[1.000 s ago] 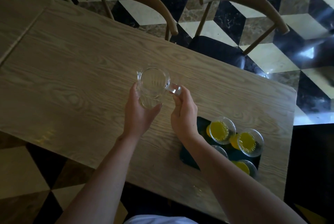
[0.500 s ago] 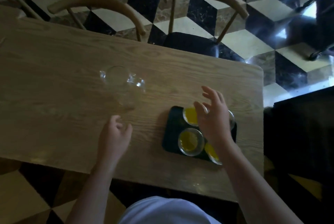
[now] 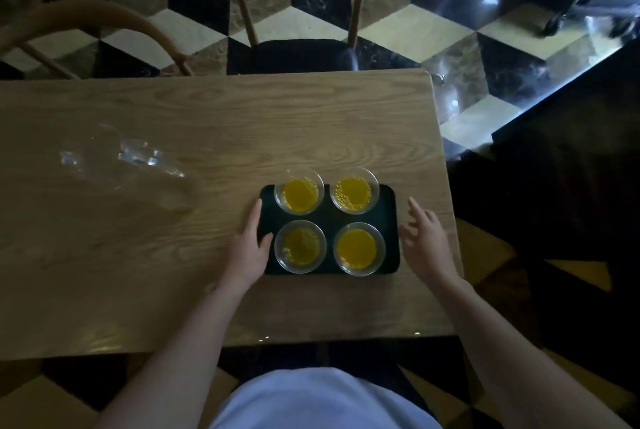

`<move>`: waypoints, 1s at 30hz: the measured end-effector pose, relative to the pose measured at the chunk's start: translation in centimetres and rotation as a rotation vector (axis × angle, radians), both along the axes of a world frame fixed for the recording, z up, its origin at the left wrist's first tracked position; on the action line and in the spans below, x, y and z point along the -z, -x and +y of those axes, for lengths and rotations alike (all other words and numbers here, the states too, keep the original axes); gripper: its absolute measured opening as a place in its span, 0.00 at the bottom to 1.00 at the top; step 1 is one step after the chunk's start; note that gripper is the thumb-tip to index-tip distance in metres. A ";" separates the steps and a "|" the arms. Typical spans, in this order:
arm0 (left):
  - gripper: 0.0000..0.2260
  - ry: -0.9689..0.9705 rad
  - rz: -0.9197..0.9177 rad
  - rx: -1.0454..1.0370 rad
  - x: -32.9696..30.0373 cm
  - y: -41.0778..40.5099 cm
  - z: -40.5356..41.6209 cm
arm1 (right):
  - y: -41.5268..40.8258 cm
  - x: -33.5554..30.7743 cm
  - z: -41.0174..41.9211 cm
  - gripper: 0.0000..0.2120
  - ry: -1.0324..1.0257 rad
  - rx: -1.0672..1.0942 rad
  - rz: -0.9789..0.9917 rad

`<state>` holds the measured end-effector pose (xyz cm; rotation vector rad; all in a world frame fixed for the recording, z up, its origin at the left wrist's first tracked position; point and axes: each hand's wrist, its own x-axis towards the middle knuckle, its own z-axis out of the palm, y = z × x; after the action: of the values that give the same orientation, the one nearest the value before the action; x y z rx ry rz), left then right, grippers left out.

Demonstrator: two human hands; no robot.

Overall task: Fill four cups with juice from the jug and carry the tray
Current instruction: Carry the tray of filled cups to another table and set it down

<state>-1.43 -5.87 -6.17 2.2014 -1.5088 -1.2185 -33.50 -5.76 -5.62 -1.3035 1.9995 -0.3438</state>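
A dark green tray lies on the wooden table near its right end. Several clear cups of yellow juice stand on it in two rows; the back left cup and front right cup are two of them. My left hand touches the tray's left edge, fingers straight along the rim and thumb just over it. My right hand hovers just right of the tray with its fingers spread, apart from it. The empty glass jug stands on the table far to the left.
Two wooden chairs stand at the table's far side, one straight behind the tray, one to the left. The table's right edge is close to my right hand. A dark cabinet fills the right side.
Both hands let go of the jug, which now stands at the left. They moved to the tray, the left reaching its left edge, the right coming beside its right edge. The view swung right.
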 end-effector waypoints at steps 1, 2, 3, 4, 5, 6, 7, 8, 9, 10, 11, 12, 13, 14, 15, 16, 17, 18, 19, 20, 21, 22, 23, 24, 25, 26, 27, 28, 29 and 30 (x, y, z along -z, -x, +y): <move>0.34 -0.027 0.012 -0.007 0.4 0.0 -0.1 | 0.0 0.6 0.2 0.31 -0.027 -0.014 -0.028; 0.34 -0.048 0.019 -0.017 0.7 -0.1 -0.3 | -0.1 1.2 0.4 0.32 -0.045 -0.030 -0.048; 0.34 -0.060 0.024 -0.024 1.0 -0.3 -0.5 | -0.3 1.6 0.6 0.32 -0.056 -0.044 -0.064; 0.35 -0.067 0.026 -0.023 1.2 -0.5 -0.6 | -0.4 1.9 0.8 0.33 -0.063 -0.052 -0.078; 0.35 -0.073 0.024 -0.015 1.3 -0.7 -0.7 | -0.4 2.2 1.1 0.34 -0.069 -0.052 -0.088; 0.36 -0.084 0.022 -0.006 1.4 -0.9 -0.7 | -0.4 2.5 1.3 0.34 -0.074 -0.049 -0.094; 0.37 -0.101 0.031 -0.007 1.5 -1.0 -0.7 | -0.4 2.7 1.5 0.36 -0.078 -0.046 -0.100; 0.38 -0.119 0.048 -0.019 1.5 -1.2 -0.7 | -0.3 2.9 1.7 0.37 -0.080 -0.041 -0.109; 0.39 -0.136 0.066 -0.033 1.6 -1.3 -0.7 | -0.1 3.1 1.8 0.38 -0.079 -0.035 -0.122; 0.39 -0.152 0.080 -0.041 1.7 -1.4 -0.7 | 0.1 3.2 1.8 0.39 -0.078 -0.026 -0.139; 0.39 -0.162 0.092 -0.043 1.8 -1.5 -0.7 | 0.2 3.2 1.7 0.39 -0.078 -0.018 -0.152; 0.40 -0.167 0.103 -0.043 2.0 -1.7 -0.8 | 0.2 3.2 1.6 0.40 -0.077 -0.013 -0.163; 0.40 -0.168 0.108 -0.044 2.1 -1.8 -0.8 | 0.3 3.3 1.5 0.40 -0.078 -0.012 -0.173; 0.41 -0.166 0.116 -0.050 2.2 -1.9 -0.8 | 0.3 3.3 1.4 0.41 -0.083 -0.013 -0.181; 0.41 -0.162 0.132 -0.064 2.3 -1.9 -0.9 | 0.4 3.3 1.3 0.42 -0.092 -0.013 -0.190; 0.41 -0.159 0.152 -0.079 2.5 -1.9 -0.9 | 0.5 3.3 1.1 0.42 -0.107 -0.007 -0.205; 0.41 -0.161 0.169 -0.091 2.6 -1.9 -1.0 | 0.6 3.3 1.0 0.43 -0.122 0.002 -0.224; 0.42 -0.170 0.183 -0.099 2.7 -1.9 -1.0 | 0.7 3.3 0.9 0.43 -0.135 0.009 -0.243; 0.42 -0.182 0.196 -0.105 2.8 -1.9 -1.1 | 0.9 3.2 0.8 0.42 -0.144 0.014 -0.257; 0.43 -0.196 0.202 -0.109 3.0 -2.0 -1.1 | 1.0 3.1 0.7 0.41 -0.148 0.019 -0.267; 0.43 -0.206 0.201 -0.112 3.1 -2.1 -1.1 | 1.0 3.0 0.7 0.40 -0.148 0.022 -0.274; 0.43 -0.211 0.200 -0.115 3.2 -2.3 -1.0 | 1.0 2.9 0.7 0.40 -0.144 0.026 -0.281; 0.44 -0.213 0.203 -0.118 3.2 -2.4 -1.0 | 1.0 2.7 0.6 0.40 -0.139 0.034 -0.293; 0.44 -0.216 0.212 -0.126 3.3 -2.4 -0.9 | 1.0 2.6 0.7 0.40 -0.137 0.044 -0.309; 0.44 -0.218 0.224 -0.140 3.3 -2.4 -0.9 | 1.0 2.4 0.7 0.41 -0.133 0.047 -0.323; 0.44 -0.217 0.235 -0.159 3.3 -2.3 -0.8 | 0.9 2.2 0.6 0.41 -0.130 0.042 -0.334; 0.44 -0.213 0.243 -0.177 3.3 -2.2 -0.7 | 0.9 2.0 0.6 0.41 -0.125 0.035 -0.341; 0.43 -0.208 0.248 -0.190 3.3 -2.0 -0.6 | 0.9 1.9 0.6 0.41 -0.121 0.031 -0.347; 0.43 -0.202 0.251 -0.198 3.2 -1.9 -0.5 | 1.0 1.8 0.5 0.40 -0.119 0.030 -0.349; 0.43 -0.196 0.254 -0.203 3.1 -1.8 -0.4 | 1.0 1.7 0.5 0.40 -0.119 0.028 -0.346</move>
<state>0.40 -6.27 -9.25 2.1511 -1.0826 -1.5619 -34.51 -5.25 -7.30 -1.0624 1.7196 -0.4262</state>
